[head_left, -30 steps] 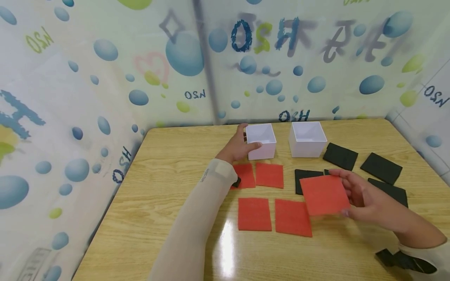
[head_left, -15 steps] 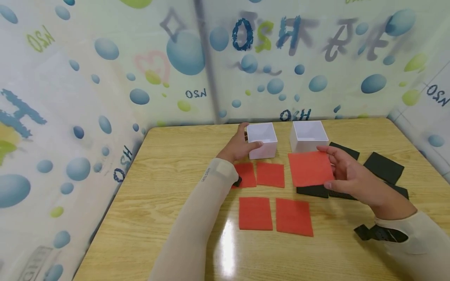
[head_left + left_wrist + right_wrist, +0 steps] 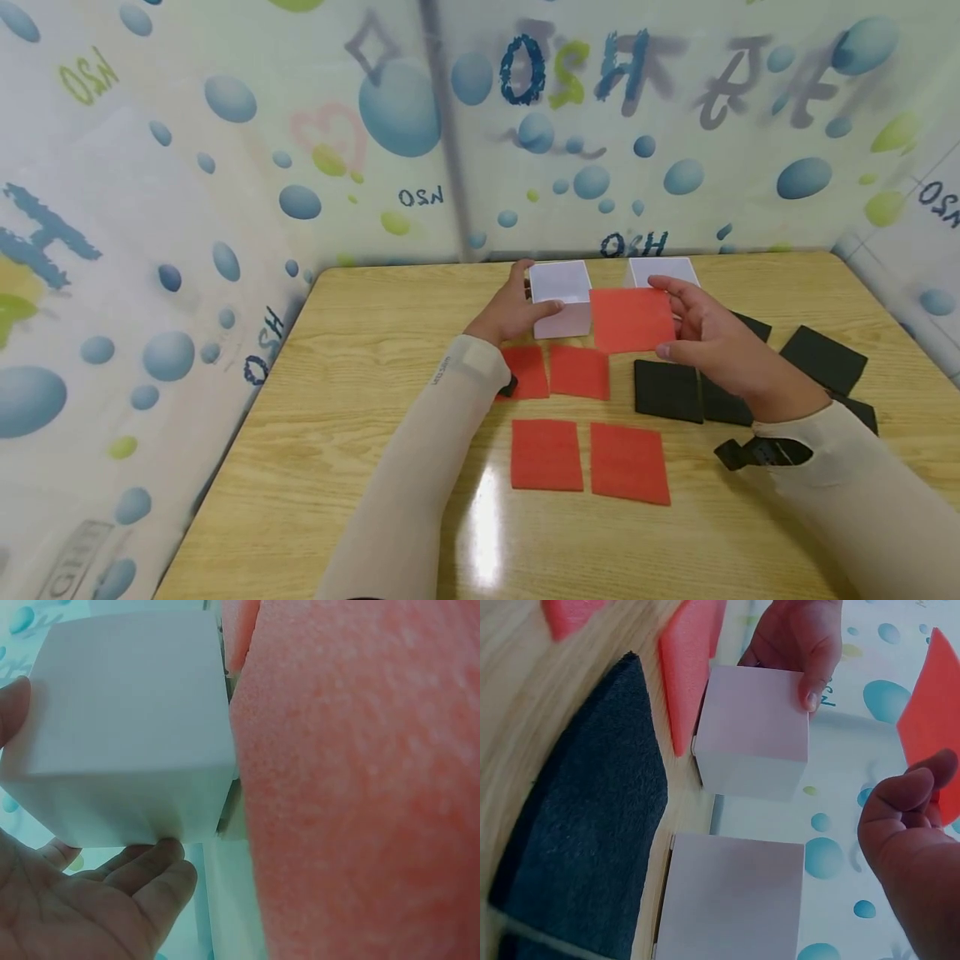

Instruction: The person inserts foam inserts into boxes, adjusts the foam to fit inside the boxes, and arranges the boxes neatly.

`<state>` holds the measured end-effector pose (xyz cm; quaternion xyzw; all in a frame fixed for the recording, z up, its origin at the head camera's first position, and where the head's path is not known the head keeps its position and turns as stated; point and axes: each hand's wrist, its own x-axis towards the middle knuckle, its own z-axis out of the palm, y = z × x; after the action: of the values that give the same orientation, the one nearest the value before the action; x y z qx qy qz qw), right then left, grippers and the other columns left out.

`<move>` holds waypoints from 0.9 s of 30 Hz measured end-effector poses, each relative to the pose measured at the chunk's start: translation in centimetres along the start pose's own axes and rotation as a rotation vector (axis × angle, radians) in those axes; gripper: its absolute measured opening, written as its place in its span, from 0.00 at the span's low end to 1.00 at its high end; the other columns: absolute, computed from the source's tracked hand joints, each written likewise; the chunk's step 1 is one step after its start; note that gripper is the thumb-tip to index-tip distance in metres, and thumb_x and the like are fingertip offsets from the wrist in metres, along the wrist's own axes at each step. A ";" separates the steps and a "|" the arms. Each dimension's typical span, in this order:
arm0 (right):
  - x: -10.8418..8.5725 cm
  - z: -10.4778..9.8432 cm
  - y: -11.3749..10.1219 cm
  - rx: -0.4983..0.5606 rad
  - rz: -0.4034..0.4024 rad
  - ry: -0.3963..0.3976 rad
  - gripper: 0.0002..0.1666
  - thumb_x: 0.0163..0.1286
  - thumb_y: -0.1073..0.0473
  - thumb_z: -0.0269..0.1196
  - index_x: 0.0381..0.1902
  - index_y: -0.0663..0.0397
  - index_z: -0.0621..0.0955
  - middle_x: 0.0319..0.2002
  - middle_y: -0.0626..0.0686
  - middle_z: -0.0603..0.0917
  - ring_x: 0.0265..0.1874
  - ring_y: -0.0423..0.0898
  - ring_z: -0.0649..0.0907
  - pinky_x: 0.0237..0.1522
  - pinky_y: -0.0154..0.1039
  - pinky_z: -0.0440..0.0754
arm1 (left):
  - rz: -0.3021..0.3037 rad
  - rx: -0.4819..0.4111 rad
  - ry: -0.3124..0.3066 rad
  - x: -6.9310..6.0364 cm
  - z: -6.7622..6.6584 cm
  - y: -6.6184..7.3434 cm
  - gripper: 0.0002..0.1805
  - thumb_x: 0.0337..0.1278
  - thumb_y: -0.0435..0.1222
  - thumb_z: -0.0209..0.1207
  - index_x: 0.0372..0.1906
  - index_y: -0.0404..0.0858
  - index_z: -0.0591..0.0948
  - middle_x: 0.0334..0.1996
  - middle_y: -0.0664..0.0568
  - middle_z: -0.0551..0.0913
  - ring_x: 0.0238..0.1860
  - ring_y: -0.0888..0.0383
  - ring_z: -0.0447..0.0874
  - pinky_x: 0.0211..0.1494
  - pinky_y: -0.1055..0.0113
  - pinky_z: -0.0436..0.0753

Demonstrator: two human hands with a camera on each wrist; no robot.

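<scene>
In the head view my left hand grips the left white box, its thumb over the front and fingers round the left side. My right hand pinches a red foam square by its right edge, off the table. That square hangs just right of the held box and partly hides the right white box. The right wrist view also shows the pinched red square beside my curled fingers. In the left wrist view, the white box stands against my fingers.
Several red squares lie on the wooden table, among them a front one and another. Several black foam pieces lie to the right, including one near the middle and one farther right. A printed curtain stands behind the table.
My right hand has carried the red square left and away from me, from over the black pieces to beside the left box. My left hand keeps its grip on the box.
</scene>
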<state>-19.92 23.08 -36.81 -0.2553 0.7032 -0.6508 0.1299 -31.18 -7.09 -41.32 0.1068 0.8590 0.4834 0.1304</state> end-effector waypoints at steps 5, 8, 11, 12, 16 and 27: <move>1.8 0.1 0.0 -0.010 0.051 0.033 0.50 0.77 0.73 0.59 0.85 0.54 0.45 0.74 0.56 0.64 0.64 0.41 0.80 0.56 0.36 0.87 | -0.005 -0.012 0.008 0.0 0.0 -0.1 0.50 0.68 0.48 0.68 0.83 0.51 0.48 0.70 0.46 0.72 0.67 0.49 0.73 0.71 0.51 0.78; 3.0 0.2 -0.2 -0.022 0.081 0.060 0.51 0.76 0.72 0.60 0.85 0.51 0.46 0.76 0.58 0.62 0.65 0.42 0.79 0.55 0.36 0.87 | -0.005 -0.019 0.009 -0.1 0.0 0.0 0.50 0.68 0.47 0.68 0.83 0.50 0.49 0.70 0.45 0.72 0.66 0.49 0.74 0.70 0.51 0.79; 4.2 0.2 -0.5 -0.031 0.098 0.069 0.51 0.76 0.72 0.60 0.85 0.51 0.45 0.78 0.59 0.59 0.65 0.46 0.77 0.54 0.36 0.87 | -0.012 -0.030 0.006 -0.2 0.0 0.1 0.50 0.68 0.47 0.68 0.83 0.50 0.49 0.70 0.45 0.72 0.65 0.49 0.75 0.69 0.52 0.80; 4.5 0.2 -0.6 -0.036 0.101 0.066 0.52 0.76 0.71 0.60 0.86 0.51 0.44 0.79 0.60 0.58 0.66 0.48 0.77 0.53 0.35 0.87 | -0.012 -0.032 0.004 -0.2 0.0 0.2 0.50 0.68 0.47 0.68 0.83 0.50 0.49 0.69 0.45 0.72 0.65 0.49 0.75 0.68 0.52 0.81; 6.0 0.4 -0.7 -0.046 0.128 0.068 0.53 0.77 0.69 0.61 0.86 0.50 0.43 0.82 0.59 0.55 0.70 0.55 0.73 0.54 0.33 0.86 | -0.013 -0.037 -0.004 -0.2 0.0 0.1 0.50 0.69 0.46 0.67 0.83 0.50 0.48 0.69 0.45 0.72 0.65 0.49 0.75 0.67 0.52 0.81; 9.5 0.4 -0.4 -0.103 0.205 0.096 0.53 0.75 0.67 0.62 0.86 0.49 0.45 0.83 0.55 0.58 0.75 0.61 0.70 0.53 0.29 0.84 | -0.017 -0.026 -0.005 0.1 -0.1 0.2 0.52 0.66 0.49 0.69 0.84 0.50 0.48 0.74 0.45 0.71 0.70 0.48 0.73 0.71 0.51 0.78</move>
<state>-27.57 17.76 -35.00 -0.1568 0.7635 -0.6086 0.1486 -31.27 -7.09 -41.11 0.0991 0.8531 0.4933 0.1381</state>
